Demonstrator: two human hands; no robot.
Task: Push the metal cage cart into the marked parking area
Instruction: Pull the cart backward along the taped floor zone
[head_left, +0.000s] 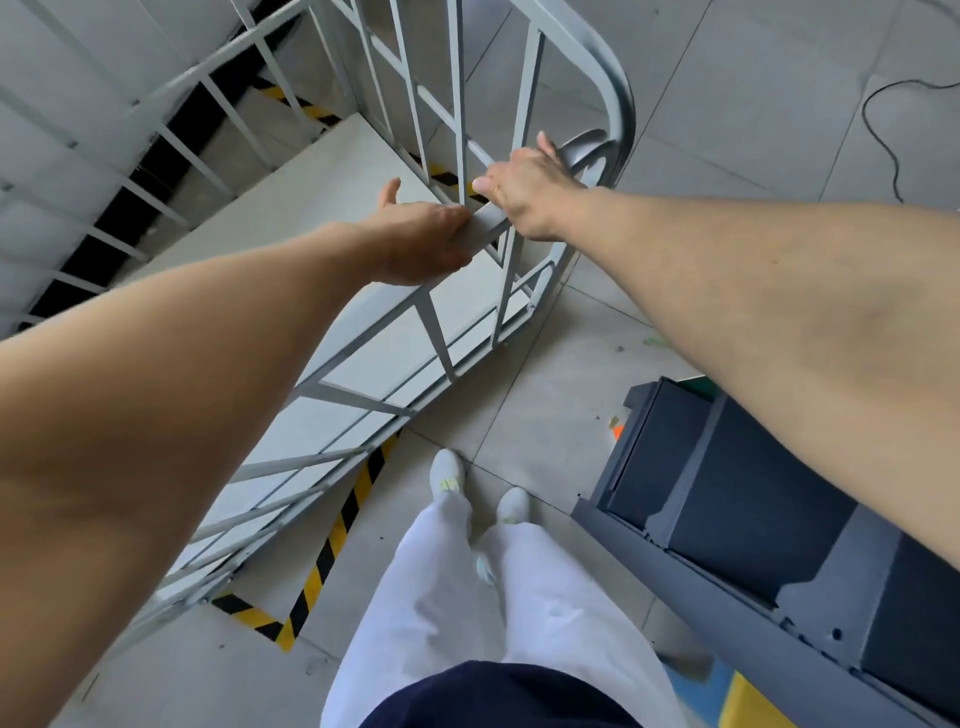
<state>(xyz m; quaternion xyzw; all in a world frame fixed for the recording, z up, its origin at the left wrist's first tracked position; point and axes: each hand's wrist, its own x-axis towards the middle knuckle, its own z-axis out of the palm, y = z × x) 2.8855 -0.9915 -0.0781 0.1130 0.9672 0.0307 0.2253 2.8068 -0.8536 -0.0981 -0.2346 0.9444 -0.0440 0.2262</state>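
Note:
The grey metal cage cart fills the upper left of the head view, its barred side and pale floor panel seen from above. My left hand wraps over the cart's top rail. My right hand grips the same rail just to the right, near the rounded corner post. Yellow-and-black striped tape marks the parking area on the floor. One tape corner lies under the cart's near side, and another stretch shows through the bars farther away.
A dark grey shelf or rack stands close on the right, beside my legs and white shoes. A black cable lies on the tiled floor at top right. A wall with a dark gap runs along the left.

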